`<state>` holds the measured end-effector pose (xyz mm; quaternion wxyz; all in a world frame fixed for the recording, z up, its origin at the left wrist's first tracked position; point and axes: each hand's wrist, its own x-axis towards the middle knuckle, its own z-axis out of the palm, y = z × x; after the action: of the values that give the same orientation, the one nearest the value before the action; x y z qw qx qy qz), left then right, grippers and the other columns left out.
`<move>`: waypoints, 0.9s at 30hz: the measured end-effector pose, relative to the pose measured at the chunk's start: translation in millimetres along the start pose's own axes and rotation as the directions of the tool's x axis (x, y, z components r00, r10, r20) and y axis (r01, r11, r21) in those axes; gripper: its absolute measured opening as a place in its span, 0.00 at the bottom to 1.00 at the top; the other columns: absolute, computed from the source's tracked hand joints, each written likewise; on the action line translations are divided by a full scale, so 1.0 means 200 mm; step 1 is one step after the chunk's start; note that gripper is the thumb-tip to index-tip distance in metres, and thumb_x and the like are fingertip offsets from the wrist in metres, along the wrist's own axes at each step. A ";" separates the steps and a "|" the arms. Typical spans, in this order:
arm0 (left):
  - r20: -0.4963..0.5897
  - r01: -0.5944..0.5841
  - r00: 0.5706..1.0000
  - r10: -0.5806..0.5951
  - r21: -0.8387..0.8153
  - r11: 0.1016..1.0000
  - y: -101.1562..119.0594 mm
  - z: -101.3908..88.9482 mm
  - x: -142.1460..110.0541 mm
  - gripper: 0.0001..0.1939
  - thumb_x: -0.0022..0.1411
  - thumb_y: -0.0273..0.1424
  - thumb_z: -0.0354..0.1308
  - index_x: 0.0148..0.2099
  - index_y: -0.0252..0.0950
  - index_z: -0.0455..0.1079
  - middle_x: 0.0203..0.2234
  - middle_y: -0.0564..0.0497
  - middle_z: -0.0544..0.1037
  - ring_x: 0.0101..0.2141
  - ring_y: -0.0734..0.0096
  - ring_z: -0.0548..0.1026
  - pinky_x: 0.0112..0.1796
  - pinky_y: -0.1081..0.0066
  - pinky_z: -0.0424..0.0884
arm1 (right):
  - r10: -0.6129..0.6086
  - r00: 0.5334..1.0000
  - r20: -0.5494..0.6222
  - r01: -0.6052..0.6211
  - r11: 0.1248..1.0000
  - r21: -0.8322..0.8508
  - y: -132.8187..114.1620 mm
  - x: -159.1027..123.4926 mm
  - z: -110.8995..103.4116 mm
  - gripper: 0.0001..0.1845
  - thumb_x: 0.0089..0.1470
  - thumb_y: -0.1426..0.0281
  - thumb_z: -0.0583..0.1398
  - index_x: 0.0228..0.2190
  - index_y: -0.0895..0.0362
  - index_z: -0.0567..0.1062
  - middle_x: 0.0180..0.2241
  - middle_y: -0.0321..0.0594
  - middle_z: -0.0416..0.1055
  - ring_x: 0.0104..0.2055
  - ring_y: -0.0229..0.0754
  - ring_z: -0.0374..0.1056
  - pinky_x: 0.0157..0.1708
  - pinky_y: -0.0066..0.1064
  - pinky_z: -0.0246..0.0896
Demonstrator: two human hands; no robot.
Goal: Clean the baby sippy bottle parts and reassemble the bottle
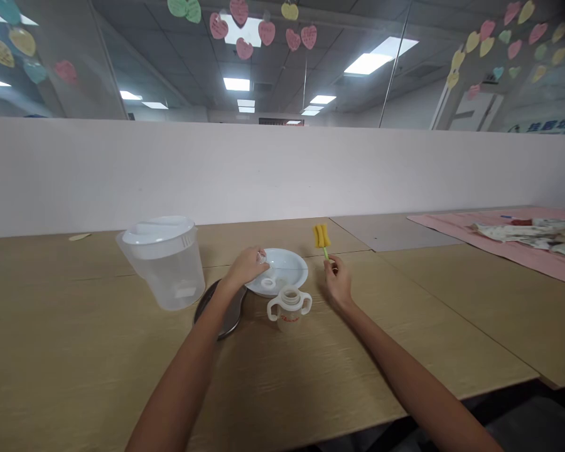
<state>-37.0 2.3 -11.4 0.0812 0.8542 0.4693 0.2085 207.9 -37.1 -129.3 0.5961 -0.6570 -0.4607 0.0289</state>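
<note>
A person's right hand (339, 285) pinches the thin green handle of a yellow sponge-headed brush (321, 236), its head raised above a brown tabletop (452, 301). The left hand (246, 267) grips a small clear piece (262, 256) (its exact shape hidden by the fingers) at the left side of a round white shallow bowl (295, 270), where a small white ring (268, 284) lies. Just in front stands a translucent cup with two white handles and red lettering (290, 302). A dark, curved metal tray (230, 314) rests beneath the left forearm, near a clear plastic pitcher with a white lid (175, 276).
</note>
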 end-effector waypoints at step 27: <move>-0.002 0.017 0.923 -0.385 -0.999 0.045 0.19 0.05 0.02 0.28 0.50 0.24 0.60 0.54 0.35 0.60 0.34 0.51 0.76 0.33 0.76 0.73 0.36 0.75 0.66 | -0.581 0.797 0.166 0.602 0.787 -0.135 -0.21 -0.17 -0.04 0.19 0.58 0.65 0.50 0.42 0.59 0.75 0.29 0.42 0.72 0.27 0.35 0.66 0.29 0.25 0.60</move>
<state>-1.9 -14.6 -6.8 0.6010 0.4569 0.3242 0.5701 169.6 -69.8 -110.8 0.4854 -0.5279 -0.6776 -0.1631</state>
